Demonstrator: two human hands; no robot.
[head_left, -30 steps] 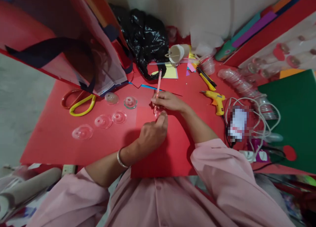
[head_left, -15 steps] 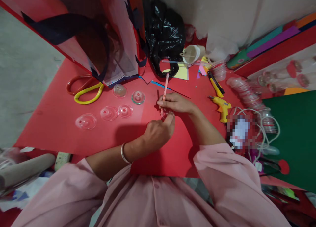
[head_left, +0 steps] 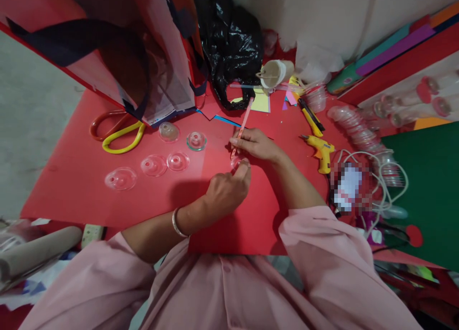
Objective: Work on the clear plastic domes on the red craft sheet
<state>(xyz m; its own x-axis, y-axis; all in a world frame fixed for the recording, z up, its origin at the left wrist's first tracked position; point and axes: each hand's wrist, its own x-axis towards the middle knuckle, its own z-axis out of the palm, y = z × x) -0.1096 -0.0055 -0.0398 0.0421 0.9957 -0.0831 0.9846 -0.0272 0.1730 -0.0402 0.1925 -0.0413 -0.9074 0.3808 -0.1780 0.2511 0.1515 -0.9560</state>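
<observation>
My left hand (head_left: 228,186), with a bangle at the wrist, is closed on the rim of a small clear plastic lid (head_left: 235,163) over the red table. Just beyond it, my right hand (head_left: 257,144) pinches a thin pink strip (head_left: 245,118), which slants up and away; its lower end meets the lid. Several more clear lids lie to the left, among them one with a green rim (head_left: 196,141), a cloudy one (head_left: 169,132) and a pinkish one (head_left: 178,161).
Scissors with a yellow handle (head_left: 124,146) lie at the left beside a large bag. A black plastic bag (head_left: 234,43) and a white cup (head_left: 274,75) stand at the back. At the right are a cutter (head_left: 310,119), a yellow glue gun (head_left: 322,153), coiled cable and stacked lids (head_left: 353,129).
The view has shifted slightly, so the table items sit a little further left. The strip leans more to the right at its top. Both hands keep their holds.
</observation>
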